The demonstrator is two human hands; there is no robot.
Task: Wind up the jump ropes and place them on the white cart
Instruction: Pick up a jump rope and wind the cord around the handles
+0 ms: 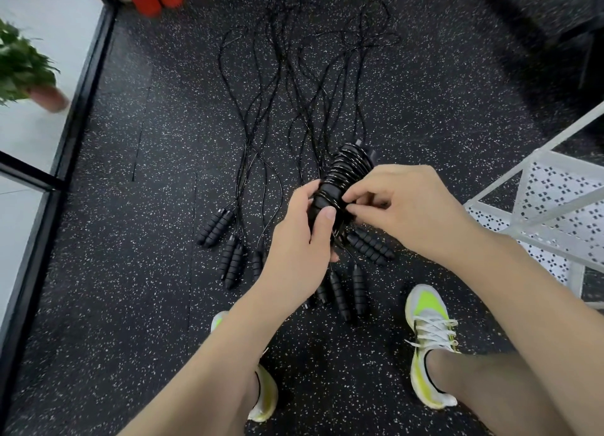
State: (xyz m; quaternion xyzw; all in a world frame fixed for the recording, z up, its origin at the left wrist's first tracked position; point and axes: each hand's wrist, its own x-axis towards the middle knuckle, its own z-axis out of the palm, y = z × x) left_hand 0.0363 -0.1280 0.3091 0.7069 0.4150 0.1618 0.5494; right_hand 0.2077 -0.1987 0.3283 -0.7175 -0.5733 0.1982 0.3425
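Left hand: the left hand (302,239) is curled round the near end of the wound jump rope (343,177), thumb laid along the handles.
Right hand: the right hand (402,206) pinches the cord on the right side of that bundle with curled fingertips.
Wound jump rope: held above the floor, cord coiled tightly round its paired handles, tilted far-right.
Loose jump ropes: the other jump ropes (261,141) lie on the speckled floor (130,239), handles near, cords trailing far.
White cart: the white cart (539,213) stands right, just beside the right hand.
Shoes: yellow-white shoes (428,337) sit near.
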